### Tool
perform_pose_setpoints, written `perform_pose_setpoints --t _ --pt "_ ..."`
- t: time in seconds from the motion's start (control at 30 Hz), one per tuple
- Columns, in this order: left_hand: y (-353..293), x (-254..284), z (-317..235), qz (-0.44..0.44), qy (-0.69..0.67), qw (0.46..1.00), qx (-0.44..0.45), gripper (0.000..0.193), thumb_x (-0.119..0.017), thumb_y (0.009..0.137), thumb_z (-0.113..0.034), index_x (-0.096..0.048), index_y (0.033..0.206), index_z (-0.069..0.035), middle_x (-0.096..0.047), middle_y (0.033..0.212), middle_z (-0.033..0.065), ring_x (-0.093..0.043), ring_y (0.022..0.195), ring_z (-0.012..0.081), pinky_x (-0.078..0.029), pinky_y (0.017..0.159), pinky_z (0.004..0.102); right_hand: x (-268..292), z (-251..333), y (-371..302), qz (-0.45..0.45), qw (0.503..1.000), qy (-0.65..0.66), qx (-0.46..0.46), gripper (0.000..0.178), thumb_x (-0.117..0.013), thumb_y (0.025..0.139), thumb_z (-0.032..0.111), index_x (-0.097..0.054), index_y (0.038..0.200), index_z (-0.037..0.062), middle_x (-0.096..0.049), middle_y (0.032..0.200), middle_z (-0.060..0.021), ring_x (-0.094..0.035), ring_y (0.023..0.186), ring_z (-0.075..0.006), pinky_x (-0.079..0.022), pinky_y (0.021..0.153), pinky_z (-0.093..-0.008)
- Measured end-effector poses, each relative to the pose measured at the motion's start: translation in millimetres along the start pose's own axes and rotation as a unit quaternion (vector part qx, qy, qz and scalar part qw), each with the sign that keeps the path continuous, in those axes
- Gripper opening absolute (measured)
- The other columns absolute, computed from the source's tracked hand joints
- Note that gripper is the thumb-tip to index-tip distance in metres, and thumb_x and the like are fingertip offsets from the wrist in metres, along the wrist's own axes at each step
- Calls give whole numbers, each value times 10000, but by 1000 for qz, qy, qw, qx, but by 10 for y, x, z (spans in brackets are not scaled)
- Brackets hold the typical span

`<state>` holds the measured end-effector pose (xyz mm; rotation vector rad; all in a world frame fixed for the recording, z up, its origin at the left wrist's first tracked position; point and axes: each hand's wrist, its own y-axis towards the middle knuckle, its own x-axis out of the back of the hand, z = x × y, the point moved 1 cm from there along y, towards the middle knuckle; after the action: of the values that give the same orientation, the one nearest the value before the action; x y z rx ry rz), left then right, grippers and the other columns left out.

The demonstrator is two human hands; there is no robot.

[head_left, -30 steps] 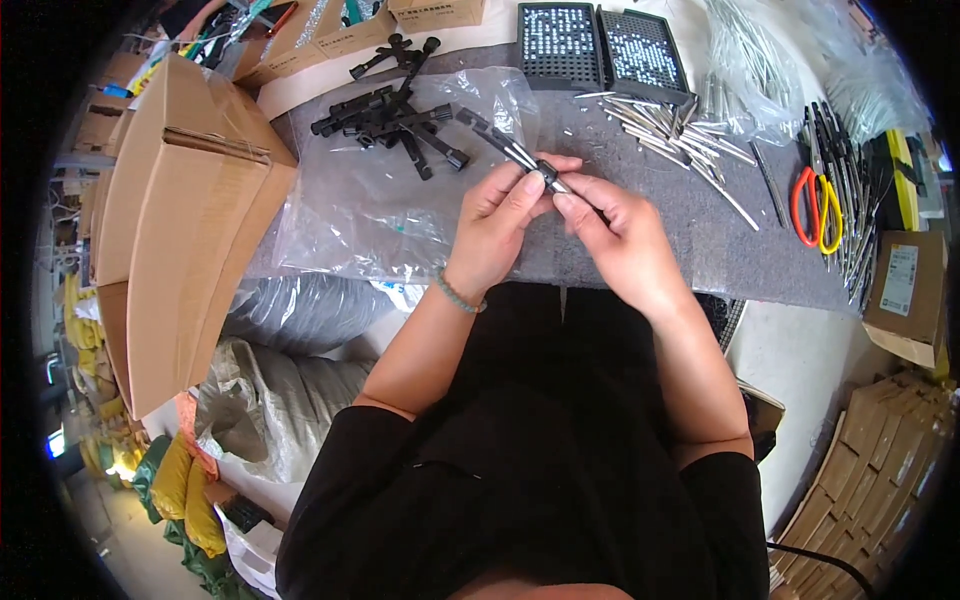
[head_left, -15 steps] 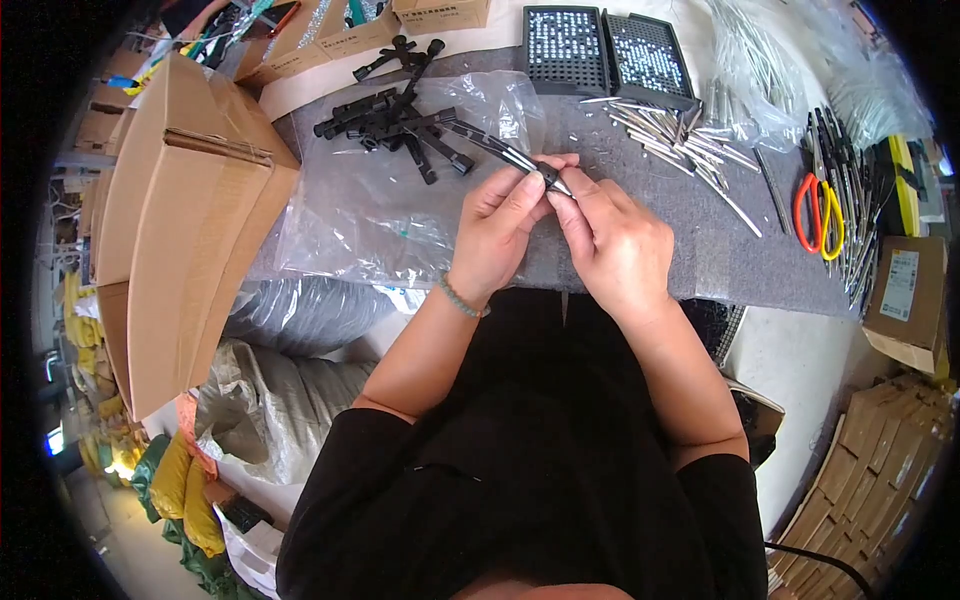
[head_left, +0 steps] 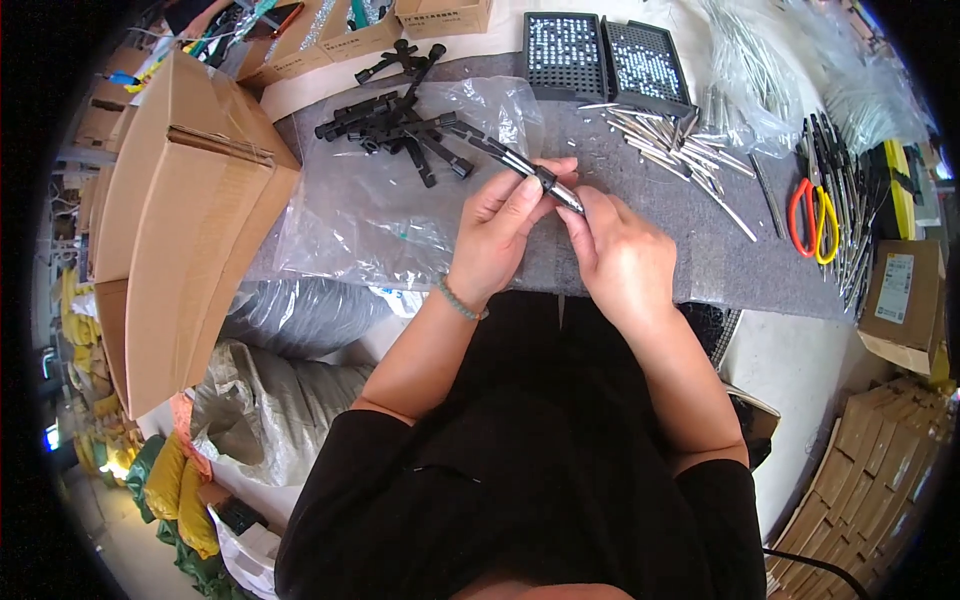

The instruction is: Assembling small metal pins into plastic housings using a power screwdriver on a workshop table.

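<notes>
My left hand pinches a slim black-and-silver rod assembly between thumb and fingers, close to its black collar. My right hand grips the near right end of the same assembly, its thumb and fingers closed on it. The assembly slants from upper left to lower right above the grey table mat. Its far end comes close to a pile of black jointed bar parts, which lies on a clear plastic bag. My fingers hide part of the near end.
Loose silver rods lie beyond my right hand. Behind them stands an open black case of small metal pieces. Red-and-yellow-handled scissors lie at right beside dark rods. A large cardboard box stands at left.
My right hand has shifted slightly toward the lower right along the assembly. More silver rod now shows between the black collar and my right fingers. My left hand is almost still.
</notes>
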<state>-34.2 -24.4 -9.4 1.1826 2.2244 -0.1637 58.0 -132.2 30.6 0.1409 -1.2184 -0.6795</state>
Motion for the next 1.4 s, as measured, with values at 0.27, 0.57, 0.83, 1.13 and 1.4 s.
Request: perform_pose_setpoints --t 0.27,0.57,0.83,1.13,1.4 --pt "-17 -3 -14 -12 33 999 1 293 -416 988 -144 -536 1181 40 -541 1255 190 -541 1142 284 -436 988 413 -27 47 1 -33 997 -69 16 225 -620 852 278 -606 953 77 -572 682 -40 -596 525 -204 -467 451 -322" --pt "-7 -2 -7 -6 28 1000 -8 294 -409 990 -136 -525 1190 46 -533 1263 195 -532 1155 282 -429 994 418 23 -8 -20 18 999 27 -21 209 -599 874 277 -589 961 88 -623 763 -72 -625 600 -268 -493 524 -364" --pt "28 -50 15 9 15 1000 -4 290 -438 987 -159 -536 1182 32 -559 1227 143 -525 1135 200 -429 978 350 35 12 53 -21 998 63 -8 173 -586 878 239 -587 935 75 -617 766 -86 -624 625 -284 -493 532 -370" --pt "-63 -7 80 51 178 982 -46 268 -452 971 -139 -567 1129 45 -617 1129 132 -583 1050 197 -446 933 333 606 -1156 -252 -48 979 -141 -138 226 -548 879 121 -584 1090 49 -606 944 -176 -612 823 -364 -500 717 -435" --pt "-107 -235 -83 82 505 835 -203 273 -664 823 -157 -613 1049 -13 -629 1044 116 -602 971 286 -481 856 352 1534 -3243 -120 -34 895 -387 -221 338 -548 864 212 -547 1181 93 -595 1023 -203 -600 917 -382 -494 784 -469"
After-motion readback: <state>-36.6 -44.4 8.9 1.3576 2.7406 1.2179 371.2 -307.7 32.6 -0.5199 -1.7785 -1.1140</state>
